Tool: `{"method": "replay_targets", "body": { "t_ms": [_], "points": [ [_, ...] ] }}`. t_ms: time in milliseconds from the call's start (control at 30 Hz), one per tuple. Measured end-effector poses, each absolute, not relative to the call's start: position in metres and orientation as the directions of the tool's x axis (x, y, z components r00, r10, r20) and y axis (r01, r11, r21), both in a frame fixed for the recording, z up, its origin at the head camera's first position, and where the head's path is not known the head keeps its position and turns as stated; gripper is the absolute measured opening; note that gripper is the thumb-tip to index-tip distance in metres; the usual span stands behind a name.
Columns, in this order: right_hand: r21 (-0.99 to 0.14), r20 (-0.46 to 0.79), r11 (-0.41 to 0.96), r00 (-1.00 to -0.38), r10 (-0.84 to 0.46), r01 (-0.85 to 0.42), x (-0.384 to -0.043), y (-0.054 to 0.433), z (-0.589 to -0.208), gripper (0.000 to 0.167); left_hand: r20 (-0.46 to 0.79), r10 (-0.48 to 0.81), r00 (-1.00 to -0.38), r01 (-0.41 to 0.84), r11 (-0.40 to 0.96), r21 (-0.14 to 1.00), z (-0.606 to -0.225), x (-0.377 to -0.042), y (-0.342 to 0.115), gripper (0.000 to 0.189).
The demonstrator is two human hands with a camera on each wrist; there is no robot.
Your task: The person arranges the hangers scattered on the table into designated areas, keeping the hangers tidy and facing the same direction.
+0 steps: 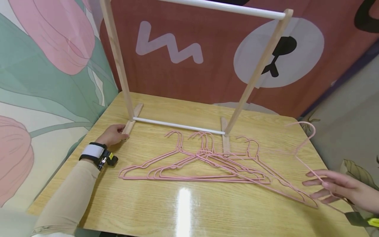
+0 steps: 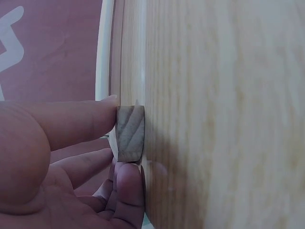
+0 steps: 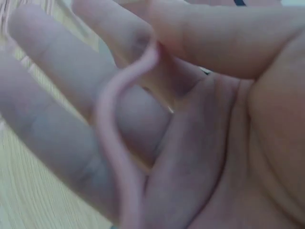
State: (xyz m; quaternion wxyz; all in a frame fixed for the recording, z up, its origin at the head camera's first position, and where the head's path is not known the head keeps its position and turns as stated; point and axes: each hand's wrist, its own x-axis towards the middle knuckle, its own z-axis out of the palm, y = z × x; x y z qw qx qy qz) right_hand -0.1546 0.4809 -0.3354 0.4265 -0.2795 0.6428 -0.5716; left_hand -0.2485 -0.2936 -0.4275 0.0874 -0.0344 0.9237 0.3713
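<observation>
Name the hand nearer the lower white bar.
Left. The left hand, left of the bar, grips a wooden foot; the right hand holds a hanger past the bar's right end.

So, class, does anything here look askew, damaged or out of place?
On the table, the rightmost pink clothes hangers slant out of line, overlapping the other hangers, which lie straighter across the view. Nothing looks damaged or spilled.

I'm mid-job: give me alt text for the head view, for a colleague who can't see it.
The right hand holds a pink hanger near the right edge of a table, while the left hand grips the left foot of a rack. Other pink hangers lie overlapping, mostly in front of the rack; a cartoon backdrop is behind.
</observation>
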Motion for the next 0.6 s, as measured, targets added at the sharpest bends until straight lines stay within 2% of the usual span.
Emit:
{"method": "replay_targets", "body": {
  "t_ms": [300, 433, 533, 600],
  "points": [
    [-0.978, 0.045, 0.067, -0.512, -0.858, -0.198, -0.158, 0.451, -0.331, 0.058, -0.166, 0.005, -0.986, -0.11, 0.728, 0.677, -0.427, -0.246, -0.294, 0.058],
    [-0.902, 0.095, 0.181, -0.589, -0.802, -0.391, -0.157, 0.439, -0.327, 0.053, -0.169, 0.006, -0.986, -0.112, 0.725, 0.679, -0.427, -0.246, -0.293, 0.058],
    [-0.848, 0.087, 0.289, -0.654, -0.751, -0.445, -0.155, 0.431, -0.327, 0.051, -0.169, 0.005, -0.986, -0.114, 0.721, 0.683, -0.427, -0.247, -0.293, 0.058],
    [-0.85, 0.109, 0.271, -0.655, -0.748, -0.451, -0.155, 0.424, -0.329, 0.05, -0.168, 0.003, -0.986, -0.113, 0.722, 0.683, -0.426, -0.247, -0.292, 0.057]
  ]
}}
